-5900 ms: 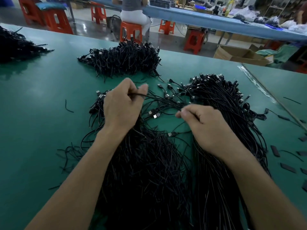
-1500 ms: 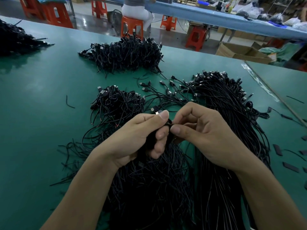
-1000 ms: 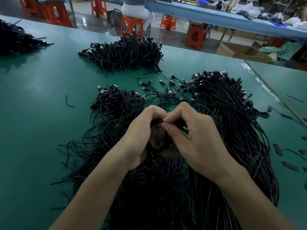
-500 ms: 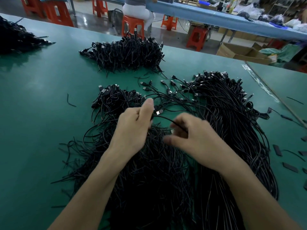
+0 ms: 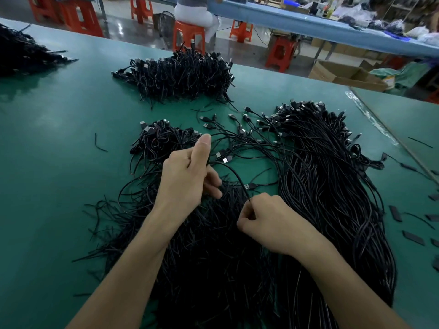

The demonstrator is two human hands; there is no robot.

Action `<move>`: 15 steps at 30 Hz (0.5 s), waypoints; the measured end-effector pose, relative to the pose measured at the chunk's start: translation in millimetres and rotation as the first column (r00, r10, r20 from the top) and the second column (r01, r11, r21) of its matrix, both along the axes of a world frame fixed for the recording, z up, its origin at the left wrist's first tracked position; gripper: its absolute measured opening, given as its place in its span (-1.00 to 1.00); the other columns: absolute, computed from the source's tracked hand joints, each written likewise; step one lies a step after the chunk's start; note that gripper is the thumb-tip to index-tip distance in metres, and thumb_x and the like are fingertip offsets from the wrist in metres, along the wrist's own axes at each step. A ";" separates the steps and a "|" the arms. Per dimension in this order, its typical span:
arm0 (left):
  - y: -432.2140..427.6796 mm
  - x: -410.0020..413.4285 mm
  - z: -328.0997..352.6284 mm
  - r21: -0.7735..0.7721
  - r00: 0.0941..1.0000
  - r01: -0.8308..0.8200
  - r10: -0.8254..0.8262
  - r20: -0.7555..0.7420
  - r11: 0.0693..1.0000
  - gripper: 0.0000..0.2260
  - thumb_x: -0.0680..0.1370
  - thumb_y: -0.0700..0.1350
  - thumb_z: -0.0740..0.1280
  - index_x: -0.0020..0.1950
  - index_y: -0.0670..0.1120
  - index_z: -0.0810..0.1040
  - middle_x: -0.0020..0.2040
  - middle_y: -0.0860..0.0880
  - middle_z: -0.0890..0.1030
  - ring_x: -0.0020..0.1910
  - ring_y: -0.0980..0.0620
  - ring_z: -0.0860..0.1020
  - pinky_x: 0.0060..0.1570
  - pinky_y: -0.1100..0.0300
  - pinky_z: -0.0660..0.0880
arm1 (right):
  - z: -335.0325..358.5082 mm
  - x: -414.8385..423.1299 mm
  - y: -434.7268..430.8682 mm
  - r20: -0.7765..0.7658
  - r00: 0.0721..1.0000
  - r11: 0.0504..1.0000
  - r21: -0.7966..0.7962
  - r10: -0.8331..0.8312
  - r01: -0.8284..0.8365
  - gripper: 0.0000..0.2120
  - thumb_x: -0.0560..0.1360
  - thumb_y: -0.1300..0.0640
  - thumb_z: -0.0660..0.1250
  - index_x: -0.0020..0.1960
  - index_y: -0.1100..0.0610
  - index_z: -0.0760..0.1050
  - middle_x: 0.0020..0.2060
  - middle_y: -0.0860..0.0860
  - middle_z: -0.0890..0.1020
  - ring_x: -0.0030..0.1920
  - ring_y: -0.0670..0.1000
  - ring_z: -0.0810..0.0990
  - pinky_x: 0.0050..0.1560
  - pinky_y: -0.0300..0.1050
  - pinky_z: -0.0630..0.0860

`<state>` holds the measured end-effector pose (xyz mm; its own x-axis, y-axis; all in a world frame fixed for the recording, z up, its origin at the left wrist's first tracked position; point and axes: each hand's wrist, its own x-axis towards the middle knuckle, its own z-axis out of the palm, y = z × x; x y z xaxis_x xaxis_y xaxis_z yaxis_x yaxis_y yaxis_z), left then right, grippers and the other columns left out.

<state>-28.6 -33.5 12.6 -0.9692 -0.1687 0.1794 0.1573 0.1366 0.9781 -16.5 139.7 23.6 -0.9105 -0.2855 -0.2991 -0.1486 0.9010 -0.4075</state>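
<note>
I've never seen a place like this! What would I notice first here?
Black cables everywhere: a long bundle fills the right of the green table, and a tangled heap sits near its far edge. In the middle, the left hand and right hand hold one cable arching between them.

Orange plastic stools [image 5: 80, 20] are set beyond the green tabletop [image 5: 59, 138]; an open brown cardboard box [image 5: 342, 72] is placed beside a long blue workbench [image 5: 308, 22].
</note>
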 end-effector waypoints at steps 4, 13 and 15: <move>0.7 0.3 1.9 0.015 0.999 -0.047 0.048 -0.011 0.999 -0.42 0.65 0.25 0.09 -0.49 -0.04 0.36 -0.56 -0.06 0.50 -0.67 0.06 0.36 -0.62 0.37 0.28 | 4.5 1.3 1.8 -0.004 1.000 0.994 -0.105 0.006 -0.006 -0.78 0.57 0.05 0.27 -0.17 0.14 0.57 -0.29 0.12 0.65 -0.41 0.04 0.50 -0.43 -0.15 0.45; 0.5 -0.7 9.1 0.240 0.987 -0.118 0.087 0.136 0.963 -0.47 0.69 0.21 0.00 -0.37 -0.08 0.27 -0.56 0.10 0.31 -0.62 0.17 0.23 -0.60 0.39 0.21 | 8.7 -5.9 12.3 -0.088 0.954 0.742 -0.650 -0.287 0.164 -0.81 0.57 0.22 0.37 -0.03 -0.08 0.59 -0.21 -0.12 0.67 -0.17 -0.21 0.62 -0.12 -0.31 0.54; 1.5 1.3 12.3 0.327 0.982 -0.096 0.035 0.185 0.940 -0.47 0.68 0.23 -0.02 -0.31 -0.11 0.33 -0.58 0.10 0.37 -0.63 0.19 0.28 -0.61 0.40 0.23 | 10.2 -7.2 8.9 -0.015 0.924 0.537 -0.818 -0.382 0.208 -0.78 0.53 0.30 0.40 -0.04 -0.04 0.63 -0.24 -0.11 0.68 -0.22 -0.20 0.62 -0.20 -0.37 0.51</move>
